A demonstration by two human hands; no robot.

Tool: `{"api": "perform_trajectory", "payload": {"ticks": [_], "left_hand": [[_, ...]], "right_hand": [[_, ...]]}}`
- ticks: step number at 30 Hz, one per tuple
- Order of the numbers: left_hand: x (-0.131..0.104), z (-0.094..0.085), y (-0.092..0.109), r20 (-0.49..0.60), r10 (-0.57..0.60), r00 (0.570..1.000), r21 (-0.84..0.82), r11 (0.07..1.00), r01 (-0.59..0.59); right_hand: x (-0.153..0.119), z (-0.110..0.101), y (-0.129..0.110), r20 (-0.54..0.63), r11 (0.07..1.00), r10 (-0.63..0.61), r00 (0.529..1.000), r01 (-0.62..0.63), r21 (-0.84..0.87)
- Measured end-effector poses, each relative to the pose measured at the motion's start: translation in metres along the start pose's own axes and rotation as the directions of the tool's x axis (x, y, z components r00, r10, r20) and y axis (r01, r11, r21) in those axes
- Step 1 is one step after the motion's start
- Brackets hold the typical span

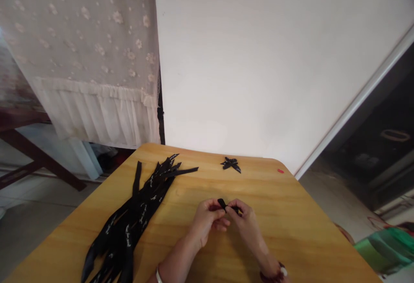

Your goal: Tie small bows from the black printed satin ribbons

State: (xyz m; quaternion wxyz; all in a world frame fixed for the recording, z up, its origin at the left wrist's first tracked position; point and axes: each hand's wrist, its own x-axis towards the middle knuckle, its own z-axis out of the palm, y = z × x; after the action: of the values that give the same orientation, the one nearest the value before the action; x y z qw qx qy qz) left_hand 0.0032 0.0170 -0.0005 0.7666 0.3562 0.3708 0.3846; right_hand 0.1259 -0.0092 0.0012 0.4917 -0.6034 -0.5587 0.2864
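Between my two hands, above the table, is a small looped piece of black ribbon [221, 203]. My left hand [207, 218] pinches its left side between thumb and fingers. From the other side, my right hand [243, 217] grips the ribbon near its middle, and the fingers hide much of it. Farther back on the table lies a black ribbon bow [230, 163] with white lettering. To the left of my hands, a pile of black ribbon strips [139, 214], printed with white script, stretches toward the near edge.
The wooden table [284, 231] has rounded far corners and meets a white panel [258, 67]. A small red piece [280, 171] lies near its far right corner. A lace cloth [97, 58] hangs at the left. A green bag [384, 248] sits low at the right.
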Motion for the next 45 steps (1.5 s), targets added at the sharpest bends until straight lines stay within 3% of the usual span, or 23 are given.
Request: {"api": "perform_trajectory", "payload": {"ticks": [11,22,27,34,39,42,45], "left_hand": [[0.005,-0.004,0.002,-0.058,0.060,0.997,-0.102,0.993,-0.065],[0.005,-0.003,0.000,-0.041,0.064,0.997,-0.111,0.991,-0.068],[0.006,-0.005,0.003,-0.102,0.057,0.993,-0.156,0.985,-0.072],[0.005,-0.005,0.007,-0.181,-0.024,0.983,-0.181,0.984,-0.009],[0.005,-0.005,0.005,-0.129,-0.021,0.991,-0.158,0.987,0.000],[0.003,-0.005,0.001,-0.039,-0.025,0.999,-0.044,0.999,0.023],[0.001,-0.002,-0.002,0.078,-0.053,0.996,0.073,0.996,0.047]], "right_hand": [[-0.002,-0.005,-0.015,0.074,0.970,0.063,0.995,-0.078,0.229],[0.001,0.002,0.000,0.080,0.984,0.040,0.996,-0.053,0.171],[0.000,0.003,-0.003,0.129,0.976,0.051,0.990,-0.077,0.202],[0.001,0.003,0.004,0.056,0.995,0.040,0.998,-0.045,0.087],[0.004,-0.007,0.000,0.019,0.975,0.064,0.998,-0.067,0.212],[0.004,-0.011,-0.007,-0.017,0.972,0.088,0.996,-0.082,0.219],[0.002,-0.009,-0.011,0.035,0.982,0.063,0.997,-0.068,0.176]]}}
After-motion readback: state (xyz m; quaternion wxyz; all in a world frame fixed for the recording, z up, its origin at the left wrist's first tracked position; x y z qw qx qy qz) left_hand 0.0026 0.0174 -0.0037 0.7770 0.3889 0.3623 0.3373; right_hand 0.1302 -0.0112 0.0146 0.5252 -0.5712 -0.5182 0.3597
